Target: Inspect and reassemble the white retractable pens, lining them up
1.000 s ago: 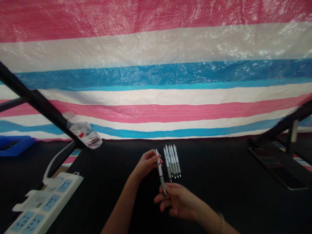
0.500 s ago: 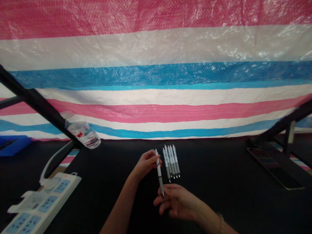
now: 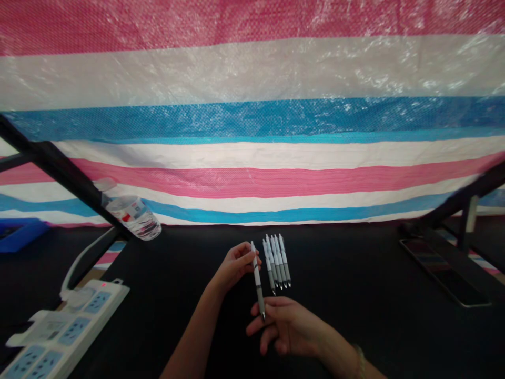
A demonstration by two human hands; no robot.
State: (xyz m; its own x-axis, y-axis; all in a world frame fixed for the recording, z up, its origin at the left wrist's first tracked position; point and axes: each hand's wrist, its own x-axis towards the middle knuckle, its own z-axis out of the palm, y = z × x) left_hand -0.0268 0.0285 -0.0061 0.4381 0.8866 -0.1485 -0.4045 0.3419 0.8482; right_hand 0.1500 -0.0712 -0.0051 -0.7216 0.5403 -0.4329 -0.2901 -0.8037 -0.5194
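A white pen (image 3: 257,276) with a grey grip is held at a slant between my two hands, its metal tip toward me. My left hand (image 3: 236,266) pinches the white upper end between thumb and fingers. At the lower end, my right hand (image 3: 286,323) has its thumb and index finger on the grey grip near the tip, the other fingers loosely curled. Just right of my left hand, several similar pens (image 3: 278,260) lie side by side on the black table (image 3: 335,263), tips toward me; the leftmost sits slightly nearer.
A white power strip (image 3: 71,331) with a plugged-in cable lies at the left. Behind it, a clear plastic bottle (image 3: 138,216) leans by a black frame bar (image 3: 67,181). A blue tray (image 3: 23,234) is far left, a phone (image 3: 445,271) at right. Striped sheeting (image 3: 252,121) hangs behind.
Both hands keep the same hold on the pen, with the right fingers shifting very slightly. The view has moved a little; the row of pens stays put.
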